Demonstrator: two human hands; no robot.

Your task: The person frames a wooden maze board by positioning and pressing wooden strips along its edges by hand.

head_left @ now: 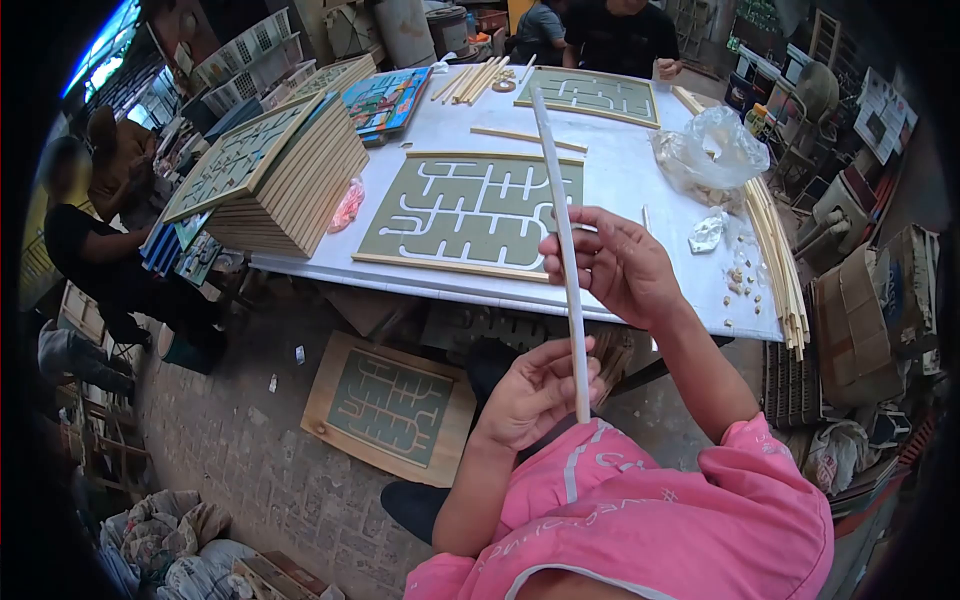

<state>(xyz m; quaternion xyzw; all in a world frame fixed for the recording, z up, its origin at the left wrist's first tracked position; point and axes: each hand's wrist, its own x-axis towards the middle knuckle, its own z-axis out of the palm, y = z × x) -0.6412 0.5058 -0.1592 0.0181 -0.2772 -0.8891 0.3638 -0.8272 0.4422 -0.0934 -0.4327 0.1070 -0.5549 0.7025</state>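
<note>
A long, pale wooden strip (551, 150) stands nearly upright in front of me. My left hand (535, 395) is closed round its lower end, close to my pink shirt. Higher up, my right hand (622, 262) pinches the same strip between thumb and fingers. Behind the strip, a grey-green maze board (440, 195) with white branching grooves lies flat on the table. Wooden edging runs along its near and far sides. Just beyond it, a loose wooden strip (525, 138) rests on the white tabletop (620, 185).
A tall stack of framed boards (275, 205) stands at the table's left. Wooden strips (770, 240) line the right edge beside a plastic bag (710, 155). Another maze board (590, 95) lies near a person across the table. Below, a board (390, 405) leans by my legs.
</note>
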